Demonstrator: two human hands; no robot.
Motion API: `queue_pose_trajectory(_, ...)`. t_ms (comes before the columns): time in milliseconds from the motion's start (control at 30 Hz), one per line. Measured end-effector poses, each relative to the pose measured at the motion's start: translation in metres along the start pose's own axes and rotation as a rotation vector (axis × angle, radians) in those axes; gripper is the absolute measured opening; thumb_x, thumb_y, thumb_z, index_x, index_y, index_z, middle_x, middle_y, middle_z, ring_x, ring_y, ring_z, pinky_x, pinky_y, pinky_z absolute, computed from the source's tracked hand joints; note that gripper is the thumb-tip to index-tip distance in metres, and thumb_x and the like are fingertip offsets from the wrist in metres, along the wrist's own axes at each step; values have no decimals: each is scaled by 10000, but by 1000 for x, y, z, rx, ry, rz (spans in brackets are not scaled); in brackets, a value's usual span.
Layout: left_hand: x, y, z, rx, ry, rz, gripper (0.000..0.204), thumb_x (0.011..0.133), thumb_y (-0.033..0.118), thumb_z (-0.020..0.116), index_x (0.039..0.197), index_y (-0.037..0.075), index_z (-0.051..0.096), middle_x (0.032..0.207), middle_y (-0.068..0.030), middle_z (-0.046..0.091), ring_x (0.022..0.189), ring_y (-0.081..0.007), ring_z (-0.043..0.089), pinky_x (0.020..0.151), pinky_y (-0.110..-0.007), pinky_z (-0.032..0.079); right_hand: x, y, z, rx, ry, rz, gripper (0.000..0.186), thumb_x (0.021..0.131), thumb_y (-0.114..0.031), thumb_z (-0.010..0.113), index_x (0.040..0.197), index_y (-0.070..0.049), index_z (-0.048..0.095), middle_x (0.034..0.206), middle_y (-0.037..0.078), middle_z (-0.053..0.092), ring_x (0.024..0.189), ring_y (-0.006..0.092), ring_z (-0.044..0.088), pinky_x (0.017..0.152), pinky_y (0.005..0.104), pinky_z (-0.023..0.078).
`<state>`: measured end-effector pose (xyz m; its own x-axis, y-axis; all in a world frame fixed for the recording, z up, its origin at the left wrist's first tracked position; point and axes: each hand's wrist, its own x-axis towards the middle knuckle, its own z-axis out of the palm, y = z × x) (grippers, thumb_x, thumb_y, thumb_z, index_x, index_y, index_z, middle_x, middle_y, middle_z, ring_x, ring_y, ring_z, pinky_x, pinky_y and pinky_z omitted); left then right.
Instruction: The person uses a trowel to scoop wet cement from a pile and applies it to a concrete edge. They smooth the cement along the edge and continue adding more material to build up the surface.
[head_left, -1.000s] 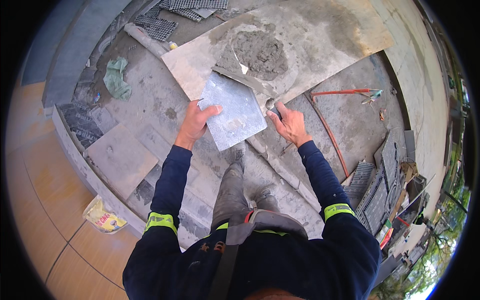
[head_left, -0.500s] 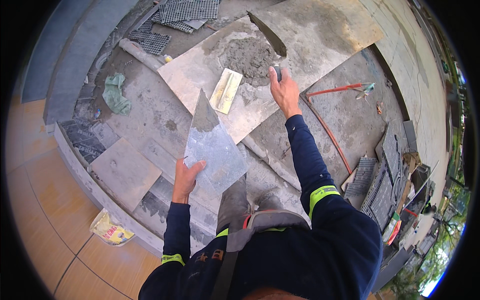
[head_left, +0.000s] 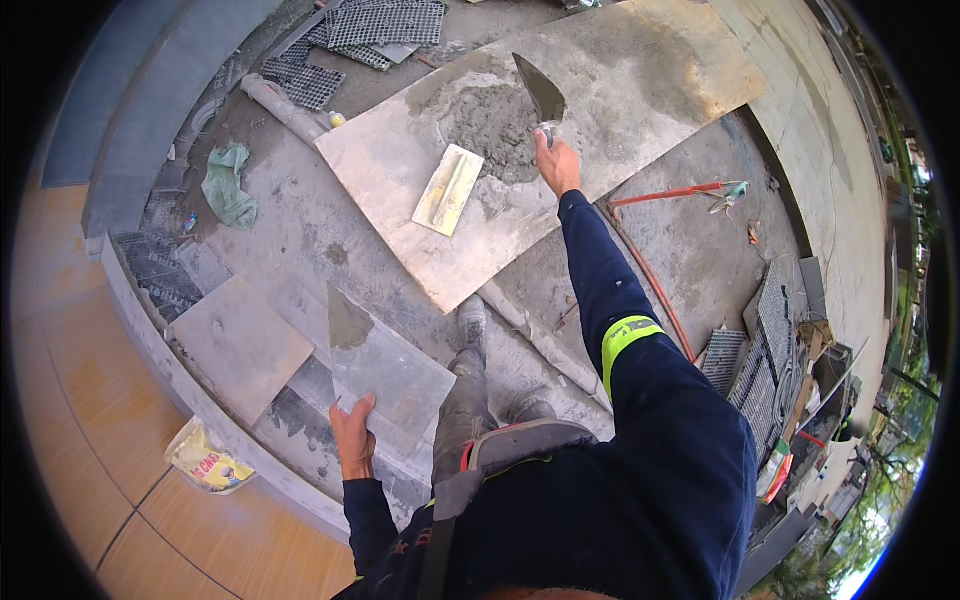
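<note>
My right hand [head_left: 557,163] is closed round the handle of a pointed trowel [head_left: 541,90], its dark blade over the edge of a heap of wet mortar [head_left: 494,128]. That heap lies on a large pale board [head_left: 640,110]. Beside the mortar rests a yellowish plastering float [head_left: 449,190], handle side up. At lower left my left hand [head_left: 354,437] grips a thin grey tile [head_left: 388,372] by its lower edge, thumb on top. A patch of mortar [head_left: 349,322] covers the tile's far corner.
Left of my legs lies another square slab [head_left: 240,345]. Red pipes [head_left: 660,270] stand right of the board, and a stack of black grid panels [head_left: 770,340] lies beyond. A green cloth [head_left: 229,187] and a torn yellow-white bag [head_left: 207,460] are at left. Gridded sheets [head_left: 385,25] lie far off.
My left hand has drawn the tile down and to the left, away from the board. My right hand has moved slightly up and left, and the trowel's blade has swung round.
</note>
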<state>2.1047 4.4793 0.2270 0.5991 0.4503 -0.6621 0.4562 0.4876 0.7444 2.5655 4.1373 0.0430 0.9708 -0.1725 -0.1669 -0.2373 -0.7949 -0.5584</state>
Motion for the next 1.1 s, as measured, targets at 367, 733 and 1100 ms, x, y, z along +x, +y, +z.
queue_pose_trajectory(367,-26,-4,89,71,-214,123,519,826,114,667,1292,-79,545,1166,-156,637,1018,-280,652,893,-430,554,-190,78,-114,170,-80,122,588,978,-571,499,1066,-8,644,969,320,691,966,508,654,864,580,494)
queue_pose_trajectory(733,-152,-94,243,386,-720,-18,530,843,145,673,1315,-53,535,1211,-140,630,1094,-291,639,962,-430,532,-910,382,-203,295,137,1725,557,815,-433,653,1209,-45,713,1238,218,699,1181,371,659,989,467,526)
queue_pose_trajectory(1100,-462,-321,332,509,-1094,-156,344,844,107,703,1136,-48,609,1084,-114,660,989,-273,670,877,-407,564,-1217,486,-130,1137,972,1845,281,876,-250,631,890,31,625,654,108,611,470,227,577,418,372,428)
